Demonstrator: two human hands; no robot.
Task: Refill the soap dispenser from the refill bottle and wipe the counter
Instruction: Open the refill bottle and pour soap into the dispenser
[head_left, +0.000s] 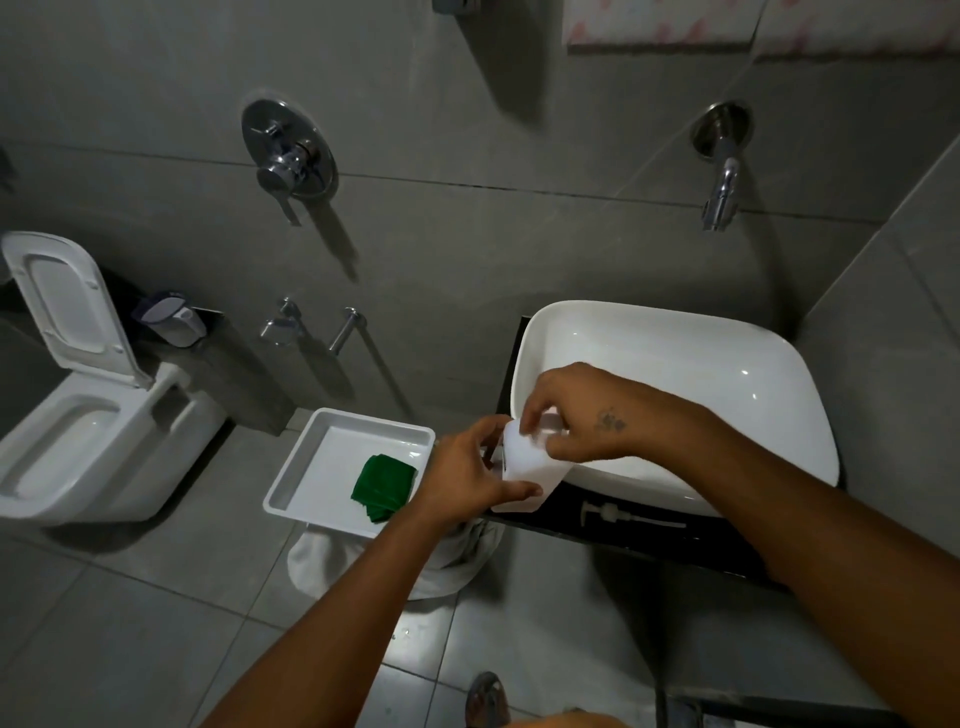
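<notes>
A white plastic bottle (527, 470) stands at the left end of the dark counter (566, 506), beside the basin. My left hand (467, 473) grips its side from the left. My right hand (571, 415) pinches the cap at the bottle's top, fingers curled round it. A white pump head (631, 517) with its long tube lies flat on the counter in front of the basin. A folded green cloth (383, 486) lies in a white tray (311, 462) left of the counter. Whether the bottle is the dispenser or the refill I cannot tell.
The white basin (727, 364) fills most of the counter, with a wall spout (722, 192) above it. The tray rests on a white stool or bin. A toilet (78, 415) with raised lid stands far left. Wall taps and a mixer (288, 156) project from the grey tiles.
</notes>
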